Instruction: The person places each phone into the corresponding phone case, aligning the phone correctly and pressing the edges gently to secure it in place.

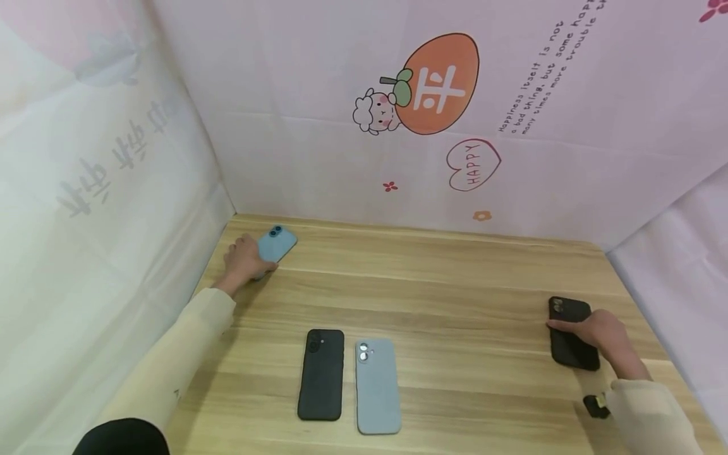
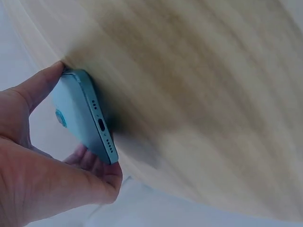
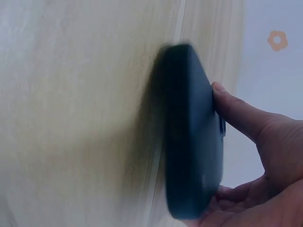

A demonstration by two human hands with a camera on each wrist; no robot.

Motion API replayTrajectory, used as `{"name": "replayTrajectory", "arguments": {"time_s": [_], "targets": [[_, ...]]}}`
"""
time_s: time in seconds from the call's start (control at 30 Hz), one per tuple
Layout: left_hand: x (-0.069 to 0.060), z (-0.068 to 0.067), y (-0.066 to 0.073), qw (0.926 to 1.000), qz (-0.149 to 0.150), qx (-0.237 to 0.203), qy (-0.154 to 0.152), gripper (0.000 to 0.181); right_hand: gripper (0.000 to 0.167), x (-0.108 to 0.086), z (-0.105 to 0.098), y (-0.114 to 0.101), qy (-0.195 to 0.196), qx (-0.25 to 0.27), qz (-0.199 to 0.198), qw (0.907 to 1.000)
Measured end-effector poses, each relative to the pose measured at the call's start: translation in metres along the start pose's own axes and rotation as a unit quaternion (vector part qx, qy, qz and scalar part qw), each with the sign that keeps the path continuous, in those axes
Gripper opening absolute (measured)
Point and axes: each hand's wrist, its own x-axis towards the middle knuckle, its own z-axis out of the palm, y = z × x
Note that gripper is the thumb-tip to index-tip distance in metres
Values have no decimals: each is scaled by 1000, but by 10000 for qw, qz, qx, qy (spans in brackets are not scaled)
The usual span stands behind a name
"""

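Observation:
At the far left corner of the table, my left hand (image 1: 243, 260) grips a light blue phone (image 1: 277, 244) by its two long edges. In the left wrist view the phone (image 2: 85, 116) shows its charging-port end, with thumb and fingers on opposite sides. On the right, my right hand (image 1: 605, 332) holds a black phone (image 1: 574, 347) across its width, camera side up. The right wrist view shows this black phone (image 3: 189, 137) somewhat blurred, the thumb on one edge and fingers at the other. Whether either phone touches the table is hard to tell.
Another black phone (image 1: 321, 374) and a grey-blue phone (image 1: 378, 387) lie side by side near the table's front middle, camera sides up. Printed white cloth (image 1: 318, 158) hangs behind the wooden table (image 1: 432, 284) and along both sides. A dark round shape (image 1: 121, 437) covers the lower left corner.

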Motion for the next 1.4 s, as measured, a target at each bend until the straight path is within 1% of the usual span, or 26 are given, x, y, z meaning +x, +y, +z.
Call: {"name": "replayTrajectory", "arguments": {"time_s": [0.1,0.17,0.23,0.3,0.37,0.5,0.6,0.73,0.77,0.87,1.0,1.1,1.17,1.23,1.33,1.4], "targets": [[0,-3,1,10000,-51,-80,11,81,92,1,2,0,152,63,-157,9997],[0,-4,1,10000,-20,-56,-75,83,95,2,3,0,225,115,-310,9992],[0,-5,0,9998,0,-63,-194,84,94,2,4,-1,300,165,-436,9985],[0,-6,0,9994,21,-119,-318,84,86,1,4,-1,359,225,-547,9976],[-1,-8,-1,9989,8,-227,-402,79,74,1,3,-3,433,285,-661,9965],[-3,-10,1,9974,-5,-561,-444,63,49,-2,-2,-7,451,528,-827,9942],[-4,-11,4,9957,68,-823,-411,53,42,-4,-5,-10,304,629,-861,9938],[-4,-10,7,9944,105,-984,-381,46,40,-8,-8,-14,59,821,-789,9935],[-4,-10,7,9944,103,-987,-369,46,40,-9,-8,-15,4,891,-786,9929],[-5,-10,9,9942,29,-1027,-319,55,41,-12,-10,-18,-72,974,-792,9921],[-6,-12,13,9907,-49,-1315,-342,65,41,-18,-14,-23,-41,929,-939,9912],[-10,-13,16,9836,-115,-1731,-493,63,41,-22,-17,-28,28,934,-1057,9900],[-13,-13,19,9763,-147,-2074,-603,59,41,-25,-19,-32,75,902,-1083,9900],[-18,-13,21,9663,-178,-2470,-700,56,41,-27,-22,-37,62,927,-1106,9895],[-26,-12,23,9468,-197,-3095,-865,54,41,-32,-26,-47,6,973,-1102,9891],[-33,-13,26,9355,-179,-3393,-975,52,41,-34,-27,-53,-28,1051,-1110,9882]]}}
